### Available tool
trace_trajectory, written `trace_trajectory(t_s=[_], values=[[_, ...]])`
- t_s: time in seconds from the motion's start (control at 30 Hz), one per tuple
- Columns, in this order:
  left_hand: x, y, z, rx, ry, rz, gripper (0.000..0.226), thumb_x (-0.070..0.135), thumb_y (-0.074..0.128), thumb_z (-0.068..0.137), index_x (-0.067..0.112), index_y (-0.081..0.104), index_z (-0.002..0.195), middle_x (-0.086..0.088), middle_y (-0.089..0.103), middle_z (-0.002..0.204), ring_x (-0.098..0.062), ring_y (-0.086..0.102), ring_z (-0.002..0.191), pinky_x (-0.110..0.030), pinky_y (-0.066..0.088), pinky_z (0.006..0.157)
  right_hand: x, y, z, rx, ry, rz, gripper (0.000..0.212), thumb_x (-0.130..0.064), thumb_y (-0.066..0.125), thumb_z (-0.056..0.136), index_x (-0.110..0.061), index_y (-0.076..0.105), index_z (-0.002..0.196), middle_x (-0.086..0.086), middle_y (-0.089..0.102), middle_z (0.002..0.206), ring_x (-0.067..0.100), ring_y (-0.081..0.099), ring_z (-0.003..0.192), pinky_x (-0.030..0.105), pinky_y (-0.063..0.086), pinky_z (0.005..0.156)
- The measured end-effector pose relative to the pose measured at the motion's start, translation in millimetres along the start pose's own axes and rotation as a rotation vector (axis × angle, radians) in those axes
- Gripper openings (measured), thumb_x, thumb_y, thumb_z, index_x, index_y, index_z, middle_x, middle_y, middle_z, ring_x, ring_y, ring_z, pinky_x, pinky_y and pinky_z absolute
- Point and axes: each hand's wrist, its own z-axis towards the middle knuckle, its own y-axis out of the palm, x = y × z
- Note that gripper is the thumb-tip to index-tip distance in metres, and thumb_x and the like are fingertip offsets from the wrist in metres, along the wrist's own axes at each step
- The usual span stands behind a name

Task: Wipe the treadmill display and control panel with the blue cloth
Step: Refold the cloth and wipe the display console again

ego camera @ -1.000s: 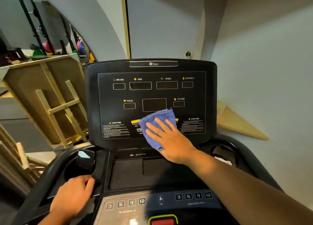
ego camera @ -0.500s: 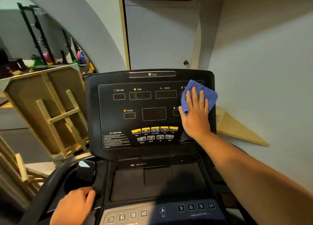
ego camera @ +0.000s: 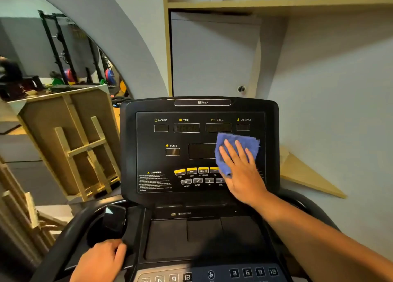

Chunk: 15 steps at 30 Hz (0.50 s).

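The black treadmill display faces me, upright, with labelled readout windows and a row of yellow and grey buttons. My right hand lies flat on the display's right-centre, fingers spread, pressing the blue cloth against the panel. The cloth covers the right end of the middle window and the calorie readout. My left hand grips the black left handrail at the bottom left. The lower control panel with numbered keys shows at the bottom edge.
A wooden frame panel leans at the left of the treadmill. A grey wall and wooden shelf rise behind the console. A wooden wedge sticks out from the right wall. Gym racks and weight plates stand far left.
My right hand slid the cloth from the lower centre up to the display's top right, then back down and left to the right-centre. The view tilted upward. My left hand stayed on the handrail.
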Motion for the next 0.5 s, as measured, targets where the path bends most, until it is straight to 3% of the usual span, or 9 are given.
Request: trace_trajectory(t_s=[0.1,0.17,0.23,0.33,0.5], values=[[-2,1,0,-0.006,-0.016,-0.013,0.035,0.05,0.042,0.101,0.038,0.073,0.088,0.011,0.072,0.098,-0.012,0.068,0.092,-0.03,0.053,0.084,-35,-13,45,0.059,0.194,0.074,0.07,-0.051,0.029,0.102,-0.018,0.01,0.161,0.007,0.003,0.169,0.032,-0.005,0.155,0.052,0.005,0.125],[-3,3,-1,0.004,-0.002,-0.018,0.035,0.047,0.042,0.101,0.036,0.071,0.086,0.009,0.073,0.096,-0.013,0.068,0.09,-0.032,0.054,0.085,-56,-7,43,0.077,0.191,0.06,0.075,-0.05,0.034,0.1,-0.014,0.01,0.161,0.011,0.002,0.168,0.036,-0.004,0.154,0.054,0.005,0.124],[-3,3,-2,0.012,0.007,-0.014,0.036,0.046,0.041,0.102,0.034,0.07,0.085,0.007,0.073,0.096,-0.015,0.068,0.09,-0.034,0.055,0.086,-70,6,14,0.041,0.011,0.02,0.08,-0.046,0.044,0.096,-0.015,0.008,0.161,0.01,0.0,0.169,0.036,-0.008,0.154,0.056,0.006,0.124],[-5,6,-1,0.014,0.011,-0.005,0.037,0.046,0.04,0.102,0.03,0.069,0.086,0.007,0.069,0.09,-0.016,0.068,0.09,-0.035,0.053,0.083,-72,22,-34,-0.074,-0.275,-0.071,0.082,-0.047,0.041,0.093,-0.015,0.008,0.161,0.009,-0.001,0.169,0.036,-0.009,0.154,0.055,0.004,0.122],[-4,5,-3,0.034,0.023,-0.015,0.037,0.047,0.039,0.102,0.03,0.072,0.096,0.007,0.07,0.096,-0.016,0.067,0.091,-0.033,0.048,0.082,-45,13,-17,-0.096,-0.482,-0.133,0.081,-0.046,0.047,0.093,-0.023,0.01,0.161,0.0,0.002,0.169,0.028,-0.005,0.155,0.045,-0.001,0.123]])
